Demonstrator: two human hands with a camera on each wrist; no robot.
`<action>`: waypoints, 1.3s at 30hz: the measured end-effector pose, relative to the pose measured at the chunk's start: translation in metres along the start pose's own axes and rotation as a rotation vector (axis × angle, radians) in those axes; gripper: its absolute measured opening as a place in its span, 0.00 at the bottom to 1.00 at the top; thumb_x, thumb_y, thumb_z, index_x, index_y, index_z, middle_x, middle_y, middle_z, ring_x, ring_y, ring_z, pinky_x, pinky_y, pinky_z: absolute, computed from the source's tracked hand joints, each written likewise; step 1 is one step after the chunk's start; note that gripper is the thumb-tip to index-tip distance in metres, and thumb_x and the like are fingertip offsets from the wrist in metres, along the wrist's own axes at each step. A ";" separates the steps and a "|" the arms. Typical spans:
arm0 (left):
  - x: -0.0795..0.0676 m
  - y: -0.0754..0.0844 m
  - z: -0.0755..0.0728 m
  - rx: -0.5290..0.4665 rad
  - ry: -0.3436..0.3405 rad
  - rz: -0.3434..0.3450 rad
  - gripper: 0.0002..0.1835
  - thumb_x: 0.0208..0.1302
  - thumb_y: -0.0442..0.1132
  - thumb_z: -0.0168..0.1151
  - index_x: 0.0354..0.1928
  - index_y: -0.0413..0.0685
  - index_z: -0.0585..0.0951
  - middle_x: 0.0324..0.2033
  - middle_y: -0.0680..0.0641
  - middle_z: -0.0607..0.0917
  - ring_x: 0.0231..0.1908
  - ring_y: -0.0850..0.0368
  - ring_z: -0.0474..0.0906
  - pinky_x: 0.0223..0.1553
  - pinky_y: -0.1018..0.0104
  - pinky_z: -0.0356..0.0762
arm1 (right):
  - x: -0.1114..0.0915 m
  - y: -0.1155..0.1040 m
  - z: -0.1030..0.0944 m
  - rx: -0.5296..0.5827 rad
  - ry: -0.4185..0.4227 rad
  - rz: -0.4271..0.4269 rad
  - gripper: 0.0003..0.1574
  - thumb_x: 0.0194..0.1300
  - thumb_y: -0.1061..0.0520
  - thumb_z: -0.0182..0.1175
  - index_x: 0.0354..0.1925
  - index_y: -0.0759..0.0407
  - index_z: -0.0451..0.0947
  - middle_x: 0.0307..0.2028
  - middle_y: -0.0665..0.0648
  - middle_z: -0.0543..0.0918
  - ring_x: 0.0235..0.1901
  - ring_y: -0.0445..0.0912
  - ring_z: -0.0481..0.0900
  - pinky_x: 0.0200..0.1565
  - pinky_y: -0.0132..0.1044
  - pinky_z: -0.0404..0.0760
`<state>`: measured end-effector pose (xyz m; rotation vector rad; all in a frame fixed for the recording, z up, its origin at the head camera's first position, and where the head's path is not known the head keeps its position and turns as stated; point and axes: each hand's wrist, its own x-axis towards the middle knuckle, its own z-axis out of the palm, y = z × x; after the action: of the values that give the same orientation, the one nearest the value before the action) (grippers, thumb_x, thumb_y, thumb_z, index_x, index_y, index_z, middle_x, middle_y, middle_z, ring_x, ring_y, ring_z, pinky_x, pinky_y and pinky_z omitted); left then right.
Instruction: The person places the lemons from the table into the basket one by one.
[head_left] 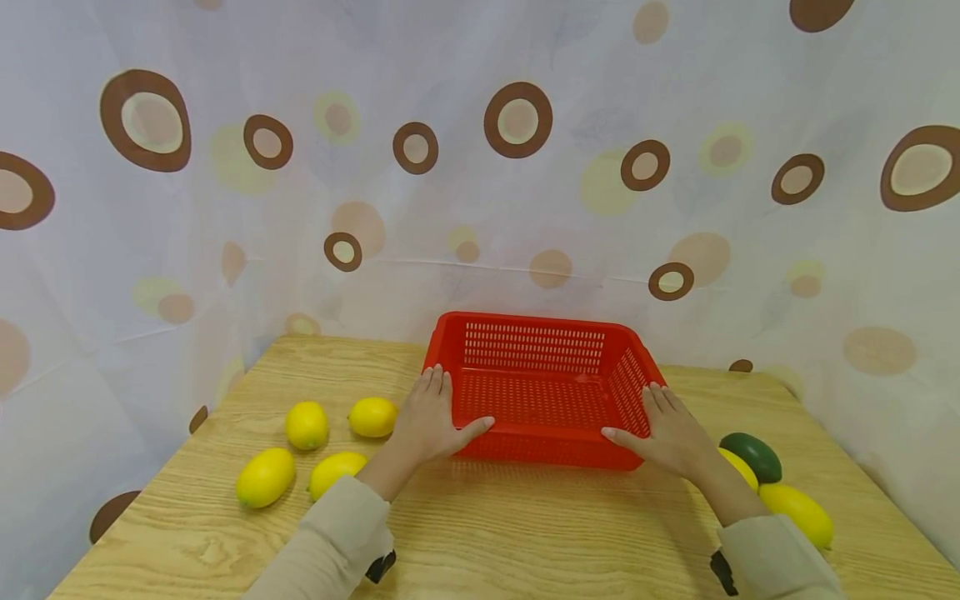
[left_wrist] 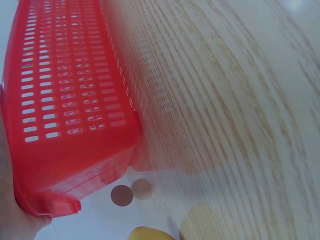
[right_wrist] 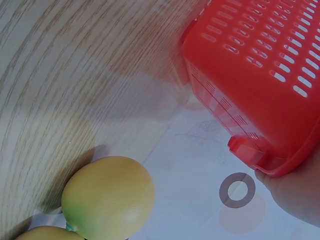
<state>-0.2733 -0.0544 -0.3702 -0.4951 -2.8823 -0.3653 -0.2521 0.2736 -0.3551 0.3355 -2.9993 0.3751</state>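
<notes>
A red plastic basket [head_left: 532, 446] with slotted walls sits on the wooden table, with nothing inside it. My left hand [head_left: 429, 421] rests on its left front corner, fingers straight along the side rim and thumb stretched over the front rim. At the right front corner, my right hand [head_left: 671, 433] lies the same way, thumb pointing inward. The left wrist view shows the basket's side wall [left_wrist: 70, 160] with part of the hand at its rim. In the right wrist view, fingers [right_wrist: 295, 192] touch the rim from outside.
Several yellow lemons [head_left: 266, 477] lie left of the basket. Beside my right forearm are a lemon [head_left: 798, 512], another lemon [head_left: 738, 468] partly hidden, and a dark green oval fruit [head_left: 752, 457]. A patterned curtain [head_left: 480, 208] hangs behind the wooden table [head_left: 525, 542].
</notes>
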 end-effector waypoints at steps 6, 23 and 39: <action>-0.001 0.001 -0.002 -0.001 0.001 -0.001 0.52 0.59 0.71 0.42 0.67 0.31 0.56 0.69 0.34 0.56 0.70 0.40 0.50 0.71 0.53 0.50 | -0.001 -0.001 -0.002 0.001 -0.005 -0.002 0.64 0.58 0.29 0.51 0.65 0.81 0.49 0.66 0.80 0.51 0.66 0.73 0.46 0.64 0.65 0.50; -0.006 0.003 -0.001 -0.001 0.001 0.002 0.51 0.59 0.71 0.43 0.67 0.31 0.57 0.69 0.34 0.56 0.70 0.39 0.50 0.70 0.53 0.51 | -0.005 0.002 0.001 0.001 0.005 0.008 0.64 0.57 0.27 0.50 0.65 0.80 0.49 0.66 0.79 0.51 0.66 0.73 0.47 0.63 0.67 0.51; -0.011 0.004 -0.002 -0.024 0.006 -0.004 0.51 0.58 0.70 0.45 0.67 0.31 0.57 0.69 0.34 0.57 0.70 0.39 0.50 0.70 0.52 0.50 | -0.011 -0.002 -0.001 -0.016 0.019 0.003 0.63 0.58 0.28 0.50 0.65 0.81 0.50 0.66 0.79 0.52 0.65 0.73 0.48 0.63 0.67 0.52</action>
<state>-0.2618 -0.0543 -0.3701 -0.4921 -2.8770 -0.4010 -0.2407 0.2745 -0.3554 0.3236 -2.9832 0.3524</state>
